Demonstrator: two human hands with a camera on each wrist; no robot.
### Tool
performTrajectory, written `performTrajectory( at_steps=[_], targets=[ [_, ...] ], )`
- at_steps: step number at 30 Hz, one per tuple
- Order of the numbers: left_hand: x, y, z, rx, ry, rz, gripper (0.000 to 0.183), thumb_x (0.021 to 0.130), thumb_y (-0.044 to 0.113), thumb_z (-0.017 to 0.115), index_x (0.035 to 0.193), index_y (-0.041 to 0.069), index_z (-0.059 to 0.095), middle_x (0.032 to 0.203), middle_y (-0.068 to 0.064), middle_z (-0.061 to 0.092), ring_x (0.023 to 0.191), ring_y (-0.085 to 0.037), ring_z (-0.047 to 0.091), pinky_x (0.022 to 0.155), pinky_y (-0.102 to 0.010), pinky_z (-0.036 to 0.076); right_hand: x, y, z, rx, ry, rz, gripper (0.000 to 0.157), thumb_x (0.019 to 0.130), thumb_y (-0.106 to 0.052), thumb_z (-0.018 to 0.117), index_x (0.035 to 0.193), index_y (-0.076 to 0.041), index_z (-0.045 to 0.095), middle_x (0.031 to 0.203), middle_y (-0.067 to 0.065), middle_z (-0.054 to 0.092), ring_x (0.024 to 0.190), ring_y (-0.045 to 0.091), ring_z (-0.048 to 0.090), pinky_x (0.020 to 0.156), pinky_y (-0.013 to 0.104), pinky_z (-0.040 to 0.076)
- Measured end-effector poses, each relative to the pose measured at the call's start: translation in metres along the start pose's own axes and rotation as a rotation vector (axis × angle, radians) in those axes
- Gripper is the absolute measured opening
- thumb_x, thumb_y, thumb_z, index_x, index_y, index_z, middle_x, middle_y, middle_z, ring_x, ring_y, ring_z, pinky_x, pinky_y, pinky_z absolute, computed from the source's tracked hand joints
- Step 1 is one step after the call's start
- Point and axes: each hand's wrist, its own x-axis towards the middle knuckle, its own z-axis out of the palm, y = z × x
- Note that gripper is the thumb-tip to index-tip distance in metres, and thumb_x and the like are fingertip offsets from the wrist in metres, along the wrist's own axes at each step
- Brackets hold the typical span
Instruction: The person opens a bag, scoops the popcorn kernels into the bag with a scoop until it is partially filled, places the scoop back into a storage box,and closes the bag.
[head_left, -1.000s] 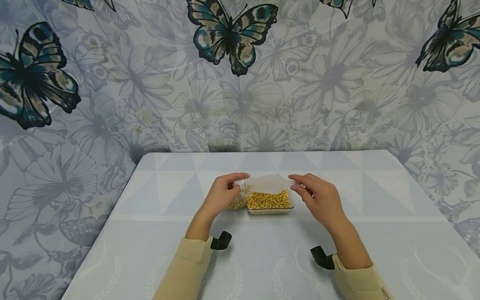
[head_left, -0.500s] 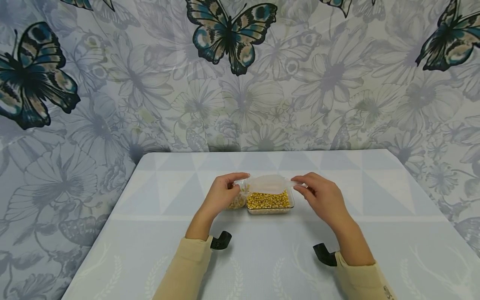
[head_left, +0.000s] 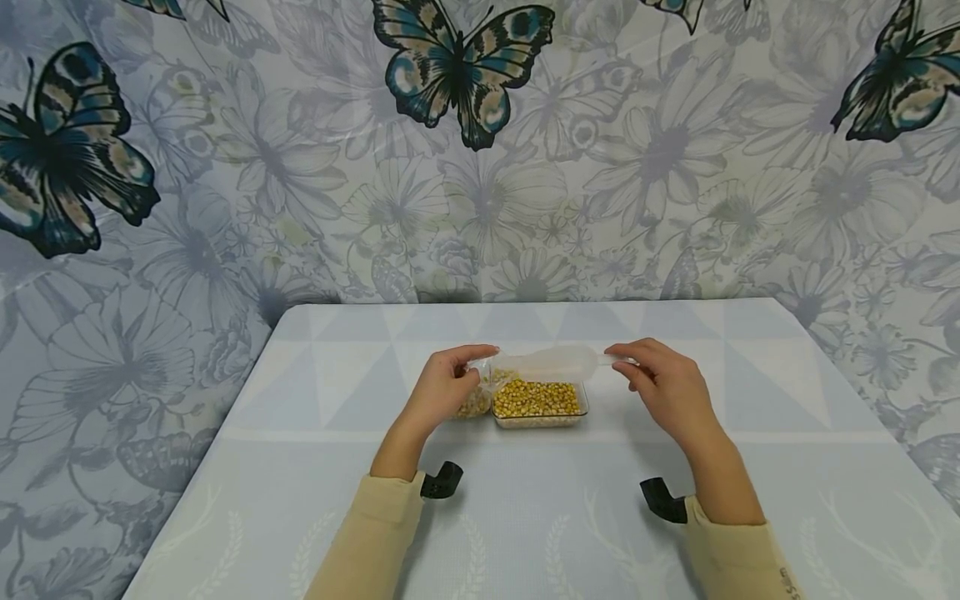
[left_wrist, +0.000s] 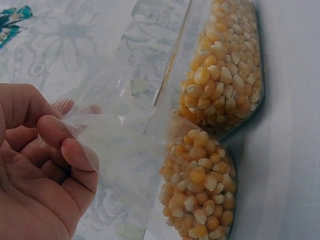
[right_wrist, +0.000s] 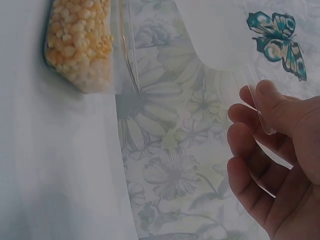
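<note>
My left hand pinches the gathered top of a clear plastic bag with yellow corn kernels at its bottom. Close against the bag, on its right, stands a clear rectangular container full of corn kernels. Between thumb and fingers, my right hand holds the thin clear handle of a translucent white plastic scoop. The scoop lies level above the container's far side, its blade pointing left toward the bag. In the right wrist view the handle runs along the fingertips; the blade's far end is cut off.
A pale patterned cloth covers the table, whose far edge meets a wall covering of flowers and butterflies. Black wrist camera mounts stick out beside both sleeves.
My right hand has drawn the scoop to the right and slightly up, showing more of the container's kernels. The left hand stays still on the bag.
</note>
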Motion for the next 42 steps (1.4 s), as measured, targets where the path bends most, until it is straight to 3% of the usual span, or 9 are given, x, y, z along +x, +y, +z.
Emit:
performTrajectory(
  at_steps=[15, 19, 22, 26, 30, 34, 42],
  targets=[
    [0.0, 0.001, 0.001, 0.004, 0.005, -0.01, 0.044, 0.096, 0.004, 0.046, 0.132, 0.019, 0.067, 0.129, -0.01, 0.068, 0.043, -0.013, 0.023, 0.042, -0.024, 0.025, -0.001, 0.008, -0.01, -0.028, -0.049, 0.008, 0.023, 0.089, -0.01, 0.073, 0.11, -0.018, 0.076, 0.09, -0.006, 0.068, 0.063, -0.001, 0.054, 0.054, 0.023, 0.042],
    [0.0, 0.002, 0.001, 0.003, 0.011, -0.02, 0.045, 0.096, 0.004, 0.047, 0.129, 0.027, 0.069, 0.109, -0.02, 0.071, 0.043, -0.013, 0.022, 0.042, -0.024, 0.024, -0.002, 0.01, -0.012, -0.018, -0.061, -0.004, 0.023, 0.088, -0.009, 0.073, 0.11, -0.018, 0.076, 0.089, -0.007, 0.067, 0.063, -0.002, 0.05, 0.055, 0.022, 0.041],
    [0.0, 0.002, 0.002, 0.006, 0.019, -0.025, 0.046, 0.096, 0.004, 0.048, 0.126, 0.032, 0.07, 0.109, -0.016, 0.072, 0.043, -0.012, 0.022, 0.042, -0.025, 0.025, -0.002, 0.01, -0.012, -0.013, -0.071, -0.008, 0.023, 0.088, -0.009, 0.073, 0.109, -0.018, 0.076, 0.088, -0.008, 0.066, 0.063, -0.002, 0.049, 0.055, 0.022, 0.041],
    [0.0, 0.001, 0.002, 0.009, 0.018, -0.02, 0.046, 0.096, 0.004, 0.047, 0.127, 0.029, 0.07, 0.13, -0.005, 0.067, 0.043, -0.012, 0.023, 0.042, -0.025, 0.025, -0.001, 0.009, -0.012, -0.014, -0.077, -0.013, 0.023, 0.088, -0.009, 0.073, 0.109, -0.018, 0.077, 0.087, -0.008, 0.065, 0.063, -0.002, 0.048, 0.055, 0.022, 0.041],
    [0.0, 0.001, 0.001, 0.006, 0.007, -0.017, 0.045, 0.096, 0.004, 0.047, 0.131, 0.023, 0.068, 0.127, -0.011, 0.069, 0.043, -0.012, 0.022, 0.042, -0.025, 0.024, -0.001, 0.007, -0.011, -0.016, -0.076, -0.009, 0.021, 0.089, -0.009, 0.073, 0.108, -0.018, 0.077, 0.089, -0.008, 0.067, 0.064, -0.001, 0.048, 0.055, 0.022, 0.041],
    [0.0, 0.002, 0.001, 0.006, 0.006, -0.02, 0.045, 0.097, 0.005, 0.047, 0.13, 0.025, 0.068, 0.122, -0.013, 0.071, 0.043, -0.013, 0.022, 0.042, -0.025, 0.024, -0.001, 0.005, -0.01, -0.029, -0.084, -0.001, 0.02, 0.09, -0.009, 0.072, 0.106, -0.018, 0.077, 0.091, -0.008, 0.067, 0.065, -0.001, 0.049, 0.055, 0.022, 0.042],
    [0.0, 0.001, 0.002, 0.005, 0.02, -0.015, 0.046, 0.096, 0.004, 0.047, 0.128, 0.027, 0.069, 0.132, -0.003, 0.067, 0.043, -0.012, 0.023, 0.042, -0.025, 0.025, -0.001, 0.002, -0.005, -0.08, -0.123, 0.001, 0.018, 0.089, -0.012, 0.073, 0.105, -0.019, 0.078, 0.09, -0.008, 0.067, 0.063, 0.001, 0.047, 0.056, 0.022, 0.04]
  ],
)
